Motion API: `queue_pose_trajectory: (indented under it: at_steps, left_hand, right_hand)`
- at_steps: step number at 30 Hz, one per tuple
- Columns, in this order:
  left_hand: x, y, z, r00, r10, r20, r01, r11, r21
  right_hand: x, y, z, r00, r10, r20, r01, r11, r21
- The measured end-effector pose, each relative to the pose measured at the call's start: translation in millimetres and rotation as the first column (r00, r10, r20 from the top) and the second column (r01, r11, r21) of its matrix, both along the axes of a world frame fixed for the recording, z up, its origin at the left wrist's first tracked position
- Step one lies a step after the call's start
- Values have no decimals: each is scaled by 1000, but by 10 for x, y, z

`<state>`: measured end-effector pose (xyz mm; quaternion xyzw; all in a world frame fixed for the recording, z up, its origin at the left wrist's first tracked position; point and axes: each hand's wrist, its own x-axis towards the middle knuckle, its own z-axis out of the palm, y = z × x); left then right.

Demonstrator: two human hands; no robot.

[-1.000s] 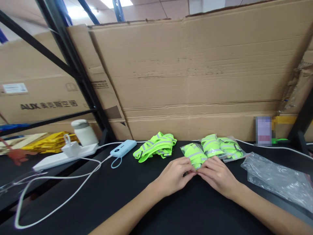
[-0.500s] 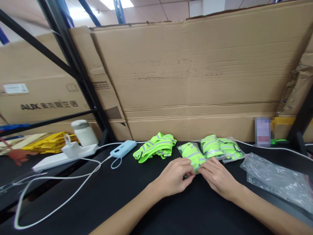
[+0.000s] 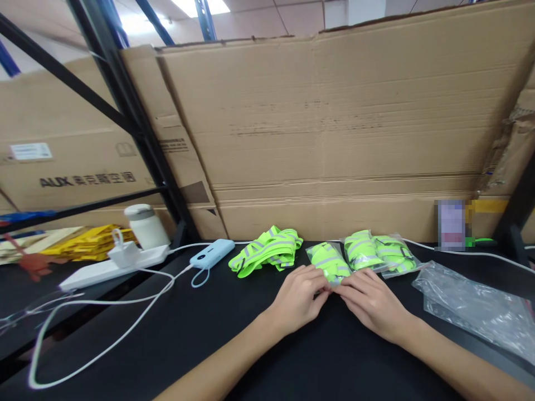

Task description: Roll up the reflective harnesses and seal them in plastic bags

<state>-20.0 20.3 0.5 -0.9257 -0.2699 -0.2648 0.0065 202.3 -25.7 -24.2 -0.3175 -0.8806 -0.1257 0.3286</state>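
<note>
Well out to the left of the left hand I saw a blue power bank, then, nearer and just beyond that hand, a loose lime strap bundle. The hand itself had thumb and fingers pinched on the near edge of a bagged strap packet, lying just ahead of it. Half a second earlier its fingertips stood a little apart from those of the right hand, likewise pinching; now they met at that edge (mostly hidden from me), so I judged the work had narrowed to the bag's near end. Beyond the right hand lay a second packet and a third packet; off its right side, clear plastic bags.
</note>
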Motion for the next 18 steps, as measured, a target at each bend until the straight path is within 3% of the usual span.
queue_pose_trajectory:
  at_steps: [9,13,18]
  left_hand:
    - [-98,246,-77,988,143,49,-143,990,-18]
    - [-69,320,-163,987,148,55,-146,988,-48]
    - [67,353,-206,991,94,-95,-97,995,-21]
  right_hand:
    - [17,-8,-6,999,-39,28,42,992,-117]
    - [8,-3,-42,998,-33,58,41,990,-134]
    - [1,13,-55,995,-93,29,97,974,-206]
